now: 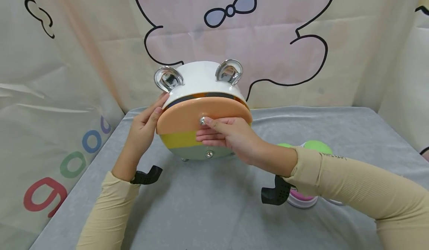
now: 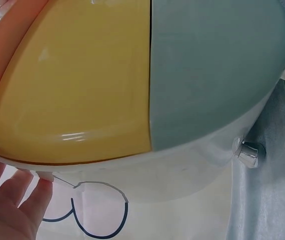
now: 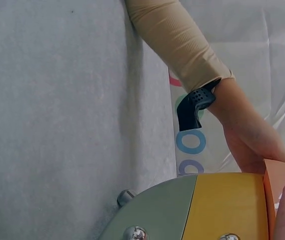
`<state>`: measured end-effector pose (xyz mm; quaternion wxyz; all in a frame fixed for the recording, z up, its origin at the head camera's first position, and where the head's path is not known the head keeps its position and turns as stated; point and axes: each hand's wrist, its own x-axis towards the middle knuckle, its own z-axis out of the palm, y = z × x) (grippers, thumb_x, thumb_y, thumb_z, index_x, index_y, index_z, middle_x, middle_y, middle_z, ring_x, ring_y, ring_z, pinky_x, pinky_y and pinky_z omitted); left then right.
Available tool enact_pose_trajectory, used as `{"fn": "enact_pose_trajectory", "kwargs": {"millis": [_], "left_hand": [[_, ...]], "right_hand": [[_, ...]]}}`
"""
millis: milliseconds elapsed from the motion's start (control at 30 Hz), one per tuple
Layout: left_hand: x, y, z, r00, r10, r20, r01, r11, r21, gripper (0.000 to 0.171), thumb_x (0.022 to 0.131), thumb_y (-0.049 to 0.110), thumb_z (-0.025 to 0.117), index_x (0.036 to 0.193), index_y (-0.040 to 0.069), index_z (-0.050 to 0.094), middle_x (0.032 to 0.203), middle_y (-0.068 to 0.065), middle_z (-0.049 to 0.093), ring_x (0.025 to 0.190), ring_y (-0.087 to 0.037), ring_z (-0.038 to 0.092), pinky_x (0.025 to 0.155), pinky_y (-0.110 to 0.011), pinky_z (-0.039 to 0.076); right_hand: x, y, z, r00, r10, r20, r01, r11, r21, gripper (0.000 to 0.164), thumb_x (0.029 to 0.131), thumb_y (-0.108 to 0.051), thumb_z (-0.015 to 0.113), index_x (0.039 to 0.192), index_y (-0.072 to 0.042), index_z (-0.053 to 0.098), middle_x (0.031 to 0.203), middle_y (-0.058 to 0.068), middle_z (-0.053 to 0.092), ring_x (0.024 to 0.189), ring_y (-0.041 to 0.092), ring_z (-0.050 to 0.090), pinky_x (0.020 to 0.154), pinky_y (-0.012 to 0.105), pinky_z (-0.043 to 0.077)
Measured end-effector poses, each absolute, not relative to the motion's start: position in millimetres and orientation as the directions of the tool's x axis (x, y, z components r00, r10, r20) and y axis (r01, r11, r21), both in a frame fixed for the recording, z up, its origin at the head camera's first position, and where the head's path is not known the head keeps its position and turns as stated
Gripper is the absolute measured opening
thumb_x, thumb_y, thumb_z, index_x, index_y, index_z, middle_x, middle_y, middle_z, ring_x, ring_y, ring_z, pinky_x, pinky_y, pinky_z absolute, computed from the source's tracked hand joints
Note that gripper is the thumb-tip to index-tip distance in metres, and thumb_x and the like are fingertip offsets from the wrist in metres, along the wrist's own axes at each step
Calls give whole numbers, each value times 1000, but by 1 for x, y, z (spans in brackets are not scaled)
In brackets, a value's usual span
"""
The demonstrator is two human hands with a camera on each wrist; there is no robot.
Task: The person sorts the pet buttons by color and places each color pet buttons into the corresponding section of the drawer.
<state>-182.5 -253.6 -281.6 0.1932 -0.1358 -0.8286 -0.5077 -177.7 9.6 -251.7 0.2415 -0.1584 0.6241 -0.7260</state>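
A rounded white drawer box with two shiny silver ear-like discs stands on the cloth. Its front has an orange drawer, a yellow drawer and a grey-green drawer. The orange front stands out from the body, and a dark gap shows above it. Between thumb and fingers, my right hand pinches the silver knob of the orange drawer. My left hand rests against the box's left side, fairly straight fingers touching its edge. The drawer's inside is mostly hidden.
Grey cloth covers the table. Partly hidden by my right forearm are round things with green tops and a pink one with a white rim. Behind the table hangs a printed curtain.
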Motion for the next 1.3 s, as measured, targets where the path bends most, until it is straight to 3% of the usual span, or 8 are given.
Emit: {"fn": "enact_pose_trajectory", "kwargs": {"millis": [467, 1033, 1300], "left_hand": [[-183, -252, -284, -883, 37, 468, 435, 440, 785, 41, 107, 29, 43, 147, 22, 51, 156, 6, 43, 147, -4, 35, 122, -23, 31], [-183, -256, -283, -882, 49, 469, 448, 404, 798, 41, 106, 27, 46, 147, 21, 51, 156, 6, 44, 148, -5, 33, 118, -15, 31], [-184, -256, -282, -891, 52, 451, 430, 415, 802, 41, 105, 28, 49, 146, 27, 50, 156, 8, 43, 148, -4, 33, 119, -18, 31]], "right_hand": [[-186, 10, -256, -839, -541, -58, 143, -118, -983, 37, 101, -19, 58, 123, 10, 62, 96, 8, 77, 88, 15, 76, 86, 31, 61], [-196, 3, -255, -843, -534, -63, 153, -125, -980, 36, 103, -17, 55, 124, 11, 61, 89, 5, 76, 86, 13, 76, 87, 33, 61], [-200, 6, -258, -848, -529, -28, 93, -98, -991, 35, 102, -18, 57, 121, 11, 64, 92, 8, 76, 86, 15, 76, 87, 37, 61]]}}
